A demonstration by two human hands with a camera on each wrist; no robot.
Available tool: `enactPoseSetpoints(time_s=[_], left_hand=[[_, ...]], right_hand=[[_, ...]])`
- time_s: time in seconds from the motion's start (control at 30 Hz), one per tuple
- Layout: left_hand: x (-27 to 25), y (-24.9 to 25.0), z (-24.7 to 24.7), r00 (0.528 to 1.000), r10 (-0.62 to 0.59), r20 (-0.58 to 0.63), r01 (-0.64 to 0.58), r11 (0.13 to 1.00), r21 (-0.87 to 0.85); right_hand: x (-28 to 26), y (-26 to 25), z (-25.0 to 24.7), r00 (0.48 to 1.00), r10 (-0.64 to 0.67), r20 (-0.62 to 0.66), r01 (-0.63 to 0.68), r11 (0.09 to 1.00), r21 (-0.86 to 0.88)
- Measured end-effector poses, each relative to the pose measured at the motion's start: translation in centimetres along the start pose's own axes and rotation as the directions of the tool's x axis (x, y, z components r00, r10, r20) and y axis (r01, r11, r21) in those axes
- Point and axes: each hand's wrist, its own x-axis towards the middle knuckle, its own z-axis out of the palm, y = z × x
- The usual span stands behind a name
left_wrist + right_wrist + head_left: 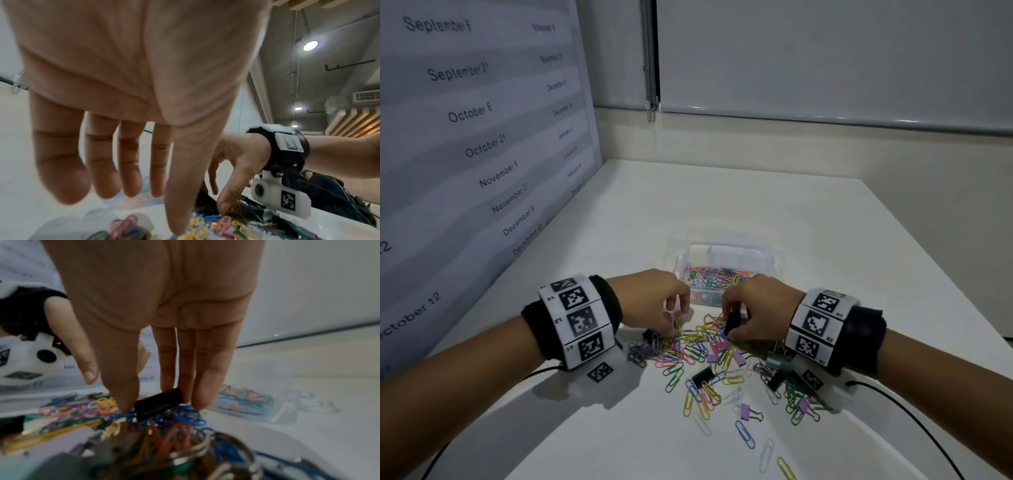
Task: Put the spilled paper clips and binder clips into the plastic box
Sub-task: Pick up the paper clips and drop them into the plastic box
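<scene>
**clear plastic box, two hands in the spilled clips**

clear plastic, the box (722, 263) sits on the white table (825, 240) just beyond both hands, already holding a layer of coloured paper clips. in front of it the loose paper clips (698, 346) lie scattered toward the near edge, with binder clips among them: a black one (702, 376) and a lilac one (746, 411).

from the head camera, the left hand (654, 301) bends down over the left side of the pile, fingertips in the clips. its wrist camera shows more: the four fingers (107, 170) hang straight and slightly apart, the thumb reaching down to the clips. whether it pinches anything cannot be told.

the right hand (756, 308) holds a black binder clip (159, 403). the head camera shows only a dark shape under the fingers; the right wrist camera shows the thumb and close-set fingers pinching it just above blue clips.

a wall chart (469, 113) of printed dates stands at left.
</scene>
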Motion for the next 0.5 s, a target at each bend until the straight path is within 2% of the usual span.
enactPoseSetpoints(time_s=[0.1, 0.27, 0.4, 0.5], left_hand=[[-0.3, -0.8, 0.5, 1.0, -0.026, -0.001, 0.026, 1.0, -0.006], [-0.4, -0.8, 1.4, 0.999, -0.038, 0.028, 0.038, 0.999, -0.012], [-0.1, -0.9, 1.7, 1.0, 0.002, 0.012, -0.002, 0.999, -0.044], [0.2, -0.8, 1.6, 1.0, 0.023, 0.014, -0.022, 0.998, -0.061]], right_hand=[[-0.1, -0.3, -0.1, 1.0, -0.006, -0.016, 0.006, 1.0, -0.014], [-1.7, 0.8, -2.3, 0.993, 0.044, -0.113, -0.035, 0.996, 0.082], [-3.8, 3.7, -3.9, 0.971, 0.164, -0.174, -0.152, 0.985, 0.084], [-5.2, 5.8, -3.9, 0.952, 0.274, -0.137, -0.266, 0.961, 0.071]])
